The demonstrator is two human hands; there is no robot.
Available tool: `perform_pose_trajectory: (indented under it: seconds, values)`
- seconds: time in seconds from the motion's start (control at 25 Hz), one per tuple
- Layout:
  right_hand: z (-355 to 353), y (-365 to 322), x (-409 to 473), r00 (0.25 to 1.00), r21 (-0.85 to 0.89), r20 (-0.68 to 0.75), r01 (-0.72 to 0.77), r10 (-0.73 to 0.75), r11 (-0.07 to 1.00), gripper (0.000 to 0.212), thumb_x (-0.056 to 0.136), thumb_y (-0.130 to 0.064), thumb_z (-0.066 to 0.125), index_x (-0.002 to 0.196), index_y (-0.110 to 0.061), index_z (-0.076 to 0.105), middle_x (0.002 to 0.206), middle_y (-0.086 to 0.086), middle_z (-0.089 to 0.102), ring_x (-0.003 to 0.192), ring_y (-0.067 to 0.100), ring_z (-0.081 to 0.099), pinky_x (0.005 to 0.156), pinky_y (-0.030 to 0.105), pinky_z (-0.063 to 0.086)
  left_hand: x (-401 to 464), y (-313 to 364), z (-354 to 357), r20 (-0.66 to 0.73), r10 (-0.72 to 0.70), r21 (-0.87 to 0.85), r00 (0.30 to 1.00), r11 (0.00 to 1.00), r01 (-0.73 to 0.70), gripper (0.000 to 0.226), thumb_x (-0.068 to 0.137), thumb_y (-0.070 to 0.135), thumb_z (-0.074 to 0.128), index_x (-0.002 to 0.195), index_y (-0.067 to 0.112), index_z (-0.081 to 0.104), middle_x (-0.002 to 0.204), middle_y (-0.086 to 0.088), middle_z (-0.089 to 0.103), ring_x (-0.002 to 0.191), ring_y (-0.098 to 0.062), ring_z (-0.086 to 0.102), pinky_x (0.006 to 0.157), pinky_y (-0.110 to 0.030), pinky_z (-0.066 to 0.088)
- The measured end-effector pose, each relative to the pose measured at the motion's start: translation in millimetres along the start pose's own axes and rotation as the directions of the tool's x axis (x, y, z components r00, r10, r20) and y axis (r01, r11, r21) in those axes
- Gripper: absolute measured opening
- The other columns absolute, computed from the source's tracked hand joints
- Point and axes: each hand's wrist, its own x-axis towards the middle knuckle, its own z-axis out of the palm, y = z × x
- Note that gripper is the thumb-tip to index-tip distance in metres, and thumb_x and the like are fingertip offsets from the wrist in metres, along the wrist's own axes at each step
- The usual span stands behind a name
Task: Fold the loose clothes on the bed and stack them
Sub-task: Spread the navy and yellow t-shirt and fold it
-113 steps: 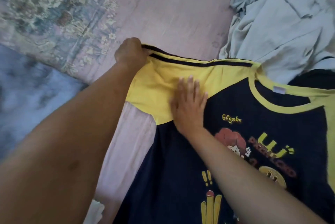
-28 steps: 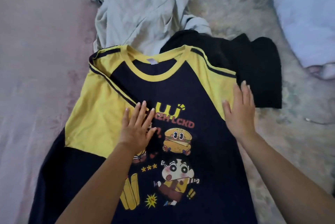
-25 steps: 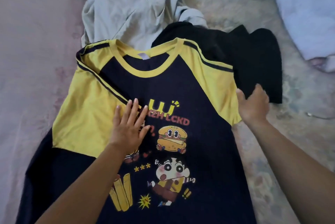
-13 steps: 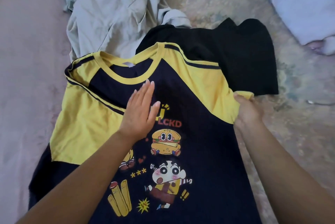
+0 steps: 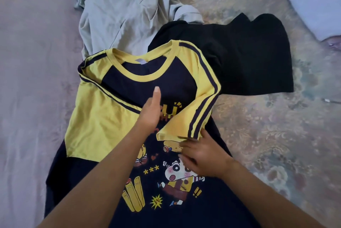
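Navy/yellow tee lies face-up on the bed, collar far, hem near and out of frame. Step in hand, as I read it: folding the right sleeve in over the chest.

Right hand has the sleeve cuff gripped, fingers curled round the yellow edge, holding it over the print. Left hand is flat on the chest w/ fingers straight, pinning the fabric just left of the sleeve.

To do it well:
- Keep left hand as anchor so the body doesn't drag w/ the sleeve.
- Lay the cuff down flat, crease running straight from shoulder toward hem, parallel to the side seam.
- Smooth outward from the crease before letting go; sleeve looks bunched near the shoulder.
- Match the left sleeve the same way so width is even.

Black garment sits touching, partly under the far right shoulder; grey clothes far left, loose. Don't snag either when sliding the tee.
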Motion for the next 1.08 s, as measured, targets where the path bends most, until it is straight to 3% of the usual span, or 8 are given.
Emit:
perform_pose_trajectory:
  seconds: [0.16, 0.28, 0.4, 0.48, 0.64, 0.84, 1.0, 1.08]
  values:
    - [-36, 15, 25, 0.958, 0.211, -0.264, -0.059, 0.115, 0.976, 0.033, 0.088, -0.009, 0.051, 0.058, 0.001, 0.059, 0.059, 0.009, 0.057, 0.055, 0.024, 0.052, 0.057, 0.037, 0.048, -18, -45, -1, 0.288, 0.533, 0.306, 0.796, 0.736, -0.604, 0.098, 0.071, 0.078, 0.047, 0.146, 0.019, 0.025, 0.136, 0.006, 0.042, 0.129, -0.009, 0.038, 0.107, -0.03, 0.032]
    - [-55, 17, 56, 0.967, 0.411, -0.178, -0.094, 0.18, 0.907, 0.04, 0.092, -0.014, 0.045, 0.06, 0.007, 0.056, 0.06, 0.017, 0.056, 0.06, 0.034, 0.056, 0.069, 0.041, 0.05, -21, -67, 18, 0.467, 0.575, 0.527, 0.672, 0.43, -0.733, 0.099, 0.065, 0.067, 0.068, 0.137, 0.007, 0.033, 0.122, -0.003, 0.051, 0.112, -0.014, 0.047, 0.106, -0.034, 0.034]
    - [-72, 33, 77, 0.955, 0.525, -0.02, -0.242, 0.297, 0.816, 0.037, 0.095, -0.024, 0.044, 0.073, -0.001, 0.063, 0.074, 0.011, 0.063, 0.079, 0.028, 0.061, 0.074, 0.041, 0.048, -24, -64, 39, -0.012, 0.537, 0.235, 0.844, 0.822, -0.519, 0.019, 0.09, 0.029, 0.062, 0.104, 0.021, 0.051, 0.08, 0.014, 0.057, 0.066, 0.005, 0.049, 0.068, -0.025, 0.044]
    - [-82, 58, 85, 0.909, 0.403, -0.025, -0.372, 0.416, 0.836, 0.022, 0.096, -0.024, 0.048, 0.096, -0.011, 0.066, 0.097, 0.001, 0.065, 0.098, 0.017, 0.058, 0.084, 0.026, 0.045, -21, -52, 43, -0.203, 0.273, -0.088, 0.94, 0.951, -0.295, 0.017, 0.097, 0.024, 0.05, 0.082, 0.018, 0.05, 0.065, 0.014, 0.048, 0.052, 0.0, 0.042, 0.059, -0.022, 0.037]
    - [-95, 105, 110, 0.659, 0.147, -0.005, -0.743, 0.752, 0.652, 0.046, 0.092, -0.038, 0.056, 0.129, -0.013, 0.048, 0.127, 0.008, 0.05, 0.118, 0.026, 0.046, 0.097, 0.037, 0.04, -24, -38, 31, -0.244, 0.25, -0.201, 0.937, 0.932, -0.301, 0.019, 0.099, 0.022, 0.045, 0.081, 0.024, 0.051, 0.071, 0.01, 0.048, 0.054, 0.006, 0.044, 0.053, -0.009, 0.037]
    - [-101, 107, 160, 0.517, 0.062, 0.142, -0.856, 0.844, 0.514, 0.025, 0.085, -0.024, 0.058, 0.068, -0.011, 0.045, 0.067, 0.004, 0.051, 0.066, 0.027, 0.054, 0.05, 0.028, 0.039, -60, -51, 33, -0.314, 0.387, -0.197, 0.867, 0.867, -0.458, 0.014, 0.099, 0.021, 0.034, 0.095, 0.032, 0.041, 0.066, 0.026, 0.051, 0.055, 0.005, 0.044, 0.049, -0.013, 0.037]
    - [-103, 96, 188, 0.43, 0.597, 0.332, -0.785, 0.839, 0.166, 0.01, 0.094, -0.014, 0.047, 0.088, -0.005, 0.05, 0.054, 0.012, 0.06, 0.044, 0.019, 0.061, 0.04, 0.021, 0.048, -72, -81, 38, -0.473, -0.098, -0.448, 0.875, 0.882, -0.144, 0.011, 0.101, 0.016, 0.034, 0.091, 0.021, 0.037, 0.068, 0.005, 0.044, 0.054, -0.001, 0.04, 0.058, -0.028, 0.038]
    - [-97, 96, 193, 0.482, 0.577, 0.326, -0.783, 0.813, 0.233, 0.017, 0.097, -0.017, 0.046, 0.109, -0.006, 0.049, 0.071, 0.01, 0.067, 0.06, 0.019, 0.067, 0.054, 0.026, 0.056, -64, -89, 35, -0.369, -0.335, -0.555, 0.867, 0.828, 0.084, 0.006, 0.101, 0.027, 0.039, 0.101, 0.022, 0.036, 0.074, 0.003, 0.041, 0.063, -0.009, 0.04, 0.066, -0.034, 0.036]
